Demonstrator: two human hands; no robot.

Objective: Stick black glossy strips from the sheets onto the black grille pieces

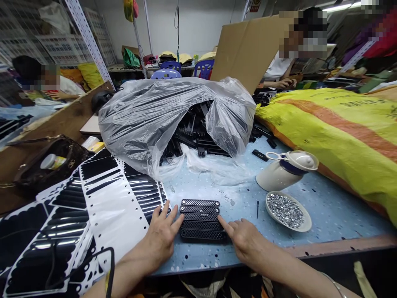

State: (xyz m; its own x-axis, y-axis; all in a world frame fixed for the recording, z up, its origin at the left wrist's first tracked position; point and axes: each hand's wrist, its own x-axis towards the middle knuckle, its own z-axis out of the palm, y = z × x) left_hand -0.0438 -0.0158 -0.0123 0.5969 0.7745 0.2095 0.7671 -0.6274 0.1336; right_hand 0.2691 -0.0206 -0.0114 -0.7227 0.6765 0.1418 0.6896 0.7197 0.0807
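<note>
Several black textured strips (pixel 201 223) lie side by side on the blue speckled table (pixel 232 256), with small silver pieces on the upper ones. At their left edge is my left hand (pixel 163 231), fingers spread, the thumb at the strips. My right hand (pixel 245 238) has its index finger stretched to the strips' right edge, the other fingers curled. Neither hand holds anything that shows. To the right, a white bowl (pixel 307 221) contains many small silver pieces. A thin black tool (pixel 257 210) lies left of the bowl.
Behind the strips, a clear plastic bag (pixel 139 111) covers a heap of black parts. Black sticker sheets (pixel 108 198) and a brown handbag (pixel 62 157) lie left. A white lidded cup (pixel 279 176) and a yellow sack (pixel 335 136) stand right. Two people sit farther back.
</note>
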